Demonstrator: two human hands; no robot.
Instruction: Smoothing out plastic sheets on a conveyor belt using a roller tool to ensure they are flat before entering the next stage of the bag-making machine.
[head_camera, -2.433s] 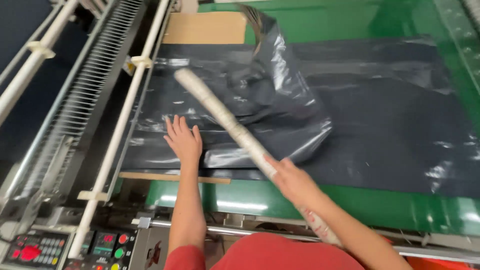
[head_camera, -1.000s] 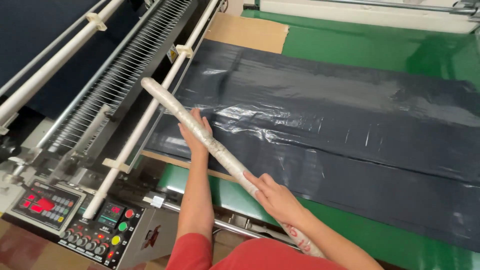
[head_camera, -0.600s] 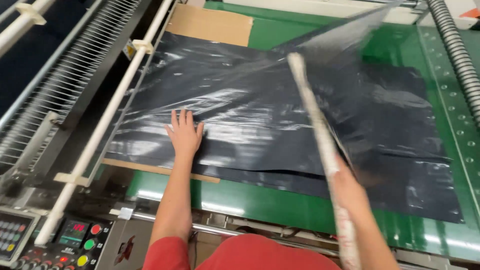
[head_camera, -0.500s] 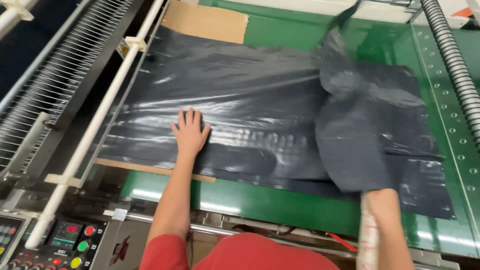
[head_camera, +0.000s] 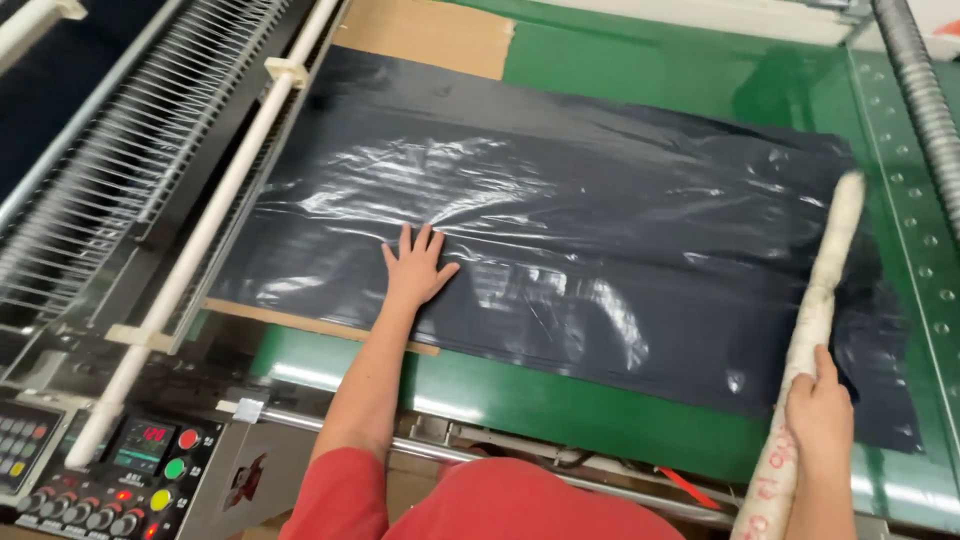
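Gone from the air half a second back: the raised flap of black film, now dropped and spread flat as a stack of black plastic sheets (head_camera: 560, 240) across the green table (head_camera: 640, 70), reaching from about 10 o'clock to 4 o'clock of the view. Left hand (head_camera: 415, 270) unmoved, pressed palm-down with fingers spread wide on the near edge of the film, close to centre, gripping nothing, only pinning. Right hand (head_camera: 820, 415) down at 4 o'clock, closed round the lower part of a long white cardboard tube (head_camera: 815, 330); tube swung over from the middle of the sheet to its right-hand edge, now lying along that edge and pointing toward 1 o'clock, far tip blurred. Judged from the flat lie and fewer wrinkles: flipping stroke finished, film settled, smoothing or squaring of the stack apparently the step in hand. Brown cardboard (head_camera: 425, 35) showing under the far left corner at 11 o'clock, a thin strip of it also at the near edge. White roller bar (head_camera: 200, 235) along the left side, control panel with coloured buttons (head_camera: 110, 480) at 7 o'clock.
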